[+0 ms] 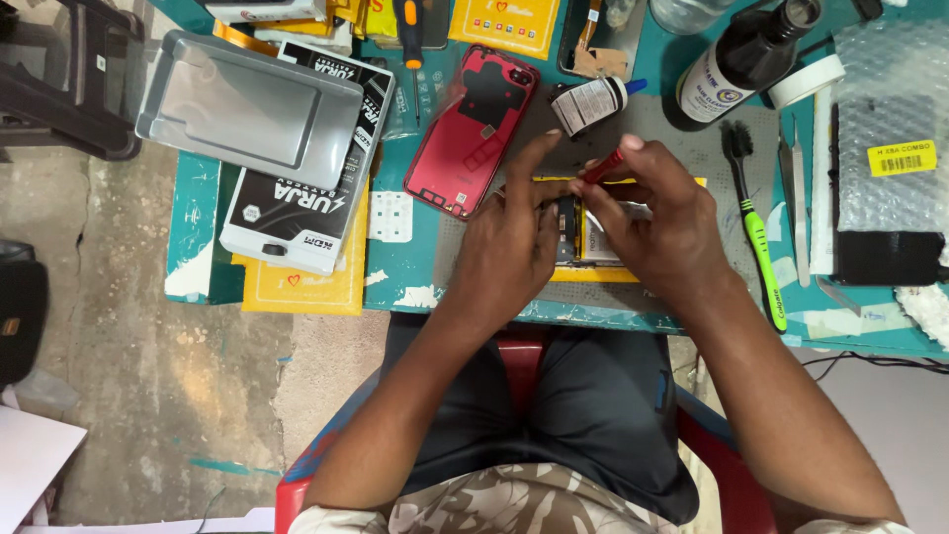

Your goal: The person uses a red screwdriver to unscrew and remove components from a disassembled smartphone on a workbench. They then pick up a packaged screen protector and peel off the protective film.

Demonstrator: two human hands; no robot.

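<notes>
Two hands work on an opened phone on the grey mat

Head view: the left hand presses the phone down by its edge; the right hand pinches a thin red screwdriver over it. The phone looks light, thin, easy to break; best held by its sides

Bright, even daylight, soft shadows only; faint shadow under the hands at centre. Glare on the grey tray at 10 o'clock and the bubble wrap at 2 o'clock. Focus sharp centrally; mild wide-angle bending at the edges.
</notes>
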